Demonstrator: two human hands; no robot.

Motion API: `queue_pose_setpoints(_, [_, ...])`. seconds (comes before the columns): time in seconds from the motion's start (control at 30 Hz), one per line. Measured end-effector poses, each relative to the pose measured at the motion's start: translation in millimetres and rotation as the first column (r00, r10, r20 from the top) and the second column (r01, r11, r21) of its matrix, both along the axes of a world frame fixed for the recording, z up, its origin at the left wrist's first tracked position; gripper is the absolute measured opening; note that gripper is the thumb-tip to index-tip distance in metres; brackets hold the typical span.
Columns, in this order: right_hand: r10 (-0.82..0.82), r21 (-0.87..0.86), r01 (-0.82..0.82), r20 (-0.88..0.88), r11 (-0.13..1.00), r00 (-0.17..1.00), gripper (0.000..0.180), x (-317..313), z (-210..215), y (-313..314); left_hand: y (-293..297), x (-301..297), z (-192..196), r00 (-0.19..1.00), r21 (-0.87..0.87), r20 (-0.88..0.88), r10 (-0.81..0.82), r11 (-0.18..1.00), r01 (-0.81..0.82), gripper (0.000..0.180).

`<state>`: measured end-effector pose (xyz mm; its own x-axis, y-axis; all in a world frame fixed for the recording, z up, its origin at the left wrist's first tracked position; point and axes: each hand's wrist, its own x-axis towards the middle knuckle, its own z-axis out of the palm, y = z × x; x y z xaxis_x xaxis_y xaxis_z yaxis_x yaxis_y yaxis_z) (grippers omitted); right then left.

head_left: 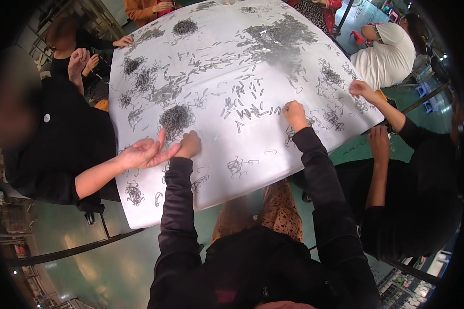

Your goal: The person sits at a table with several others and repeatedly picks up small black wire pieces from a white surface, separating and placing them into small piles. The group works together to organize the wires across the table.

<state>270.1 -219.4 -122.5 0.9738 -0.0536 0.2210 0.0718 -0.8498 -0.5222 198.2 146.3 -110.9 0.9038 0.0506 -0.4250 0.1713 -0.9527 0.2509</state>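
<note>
My left hand (188,144) rests closed on the white table (232,170), just below a dense pile of small grey metal clips (176,118). My right hand (295,113) is also closed, knuckles down on the table, beside scattered loose clips (245,108) and a small tangle (294,133). Both my arms wear black sleeves. Whether either fist holds clips is hidden. A co-worker's bare hand (147,153) lies on the table right next to my left hand, fingers spread.
Several more clip piles cover the table, the biggest (281,33) at the far side. People sit around it: one in black at left (62,139), one in black at right (412,190) with a hand (361,90) on the table, one in white (386,49). Green floor below.
</note>
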Motion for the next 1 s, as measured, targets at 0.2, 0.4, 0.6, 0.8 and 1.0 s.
queue_pose_setpoints(0.2, [0.059,-0.110,-0.061,-0.021,0.992,0.998,0.012,21,-26,16,7,-15,8,0.990,-0.133,0.144,0.008,0.991,0.011,0.024])
queue_pose_setpoints(0.4, [0.207,0.017,-0.209,0.087,0.978,0.974,0.010,-5,3,24,-32,-73,53,0.888,-0.797,0.197,0.415,0.595,-0.101,0.014])
queue_pose_setpoints(0.6, [0.377,0.839,-0.086,-0.147,0.537,0.915,0.015,-118,54,59,-105,-113,94,0.916,-0.902,0.182,0.359,0.431,0.010,0.013])
queue_pose_setpoints(0.8, [0.299,0.947,0.006,-0.108,0.322,0.948,0.020,-191,81,68,-143,-122,102,0.920,-0.874,0.279,0.276,0.469,0.125,0.014])
queue_pose_setpoints(1.0, [0.182,0.938,-0.087,0.026,0.334,0.983,0.020,-212,91,74,-162,-131,106,0.799,-0.751,0.522,0.299,0.605,0.265,0.011])
